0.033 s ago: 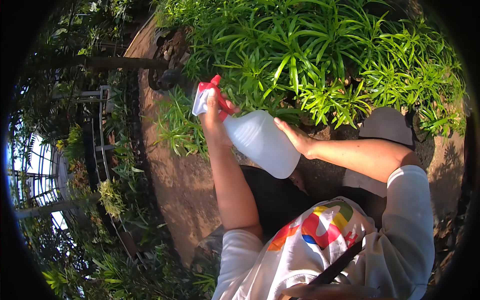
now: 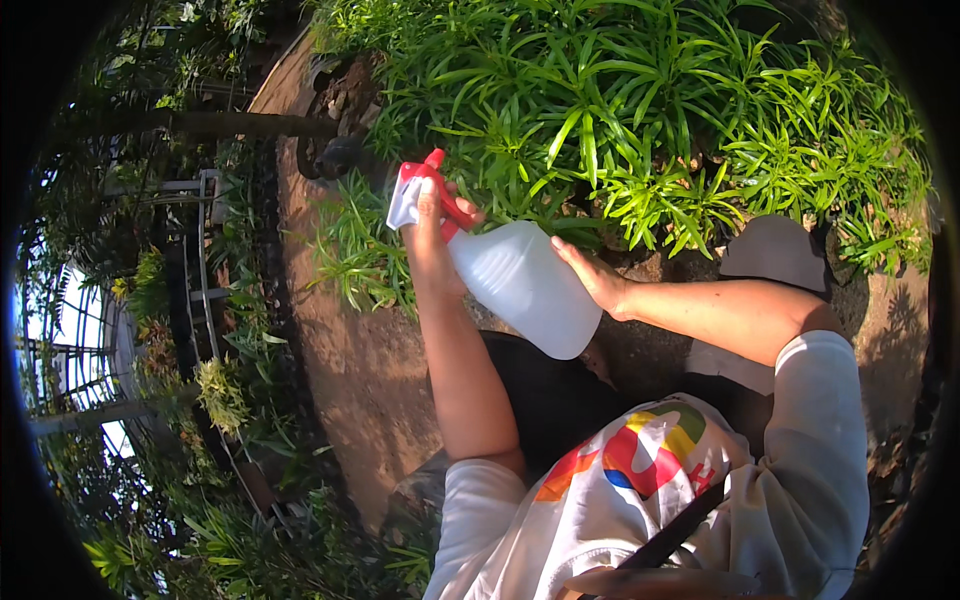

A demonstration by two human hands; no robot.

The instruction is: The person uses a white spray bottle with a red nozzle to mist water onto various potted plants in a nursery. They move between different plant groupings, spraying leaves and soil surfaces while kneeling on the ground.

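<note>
A spray bottle with a translucent white body [image 2: 528,285] and a red-and-white trigger head [image 2: 418,190] is tilted across the middle of the view, head up to the left. My left hand [image 2: 430,222] is closed around the neck and trigger, thumb along the side of the head. At the bottle's right side, my right hand [image 2: 597,277] grips the body near its lower end; its other fingers are largely hidden by the bottle. Beyond the bottle grow leafy green plants [image 2: 590,130], close to both hands.
Brown bare ground [image 2: 350,360] runs along the left, with a smaller leafy clump [image 2: 365,250] near the spray head. Farther left stand a railing [image 2: 205,280] and dense greenery. A grey shoe [image 2: 775,250] rests beside the plants at right.
</note>
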